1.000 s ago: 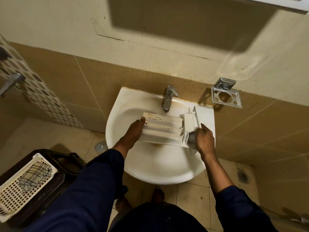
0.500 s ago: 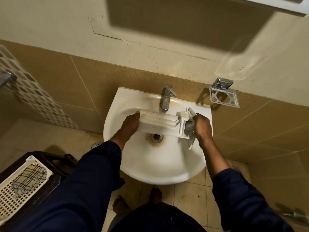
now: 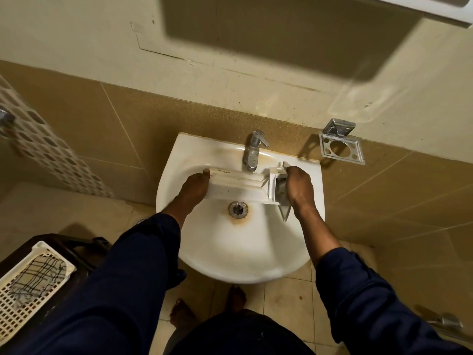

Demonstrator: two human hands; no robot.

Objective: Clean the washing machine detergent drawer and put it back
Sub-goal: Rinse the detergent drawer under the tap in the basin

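Observation:
The white detergent drawer [image 3: 238, 187] lies crosswise inside the white sink [image 3: 240, 257], just under the spout of the chrome tap [image 3: 253, 149]. It shows brown stains along its top edge. My left hand [image 3: 195, 187] grips its left end. My right hand [image 3: 298, 187] holds its right end, at the front panel with the grey handle part. The drain [image 3: 238, 209], ringed with rust, sits just below the drawer. No water can be seen running from the tap.
A chrome holder [image 3: 341, 147] hangs on the tiled wall right of the sink. At lower left a white plastic basket [image 3: 28, 285] with a checked cloth rests on a dark stand. My bare feet [image 3: 236, 297] stand on the tiled floor beneath the sink.
Both hands have carried the drawer away from me, from over the middle of the basin to right under the tap. The drain, covered before, now shows.

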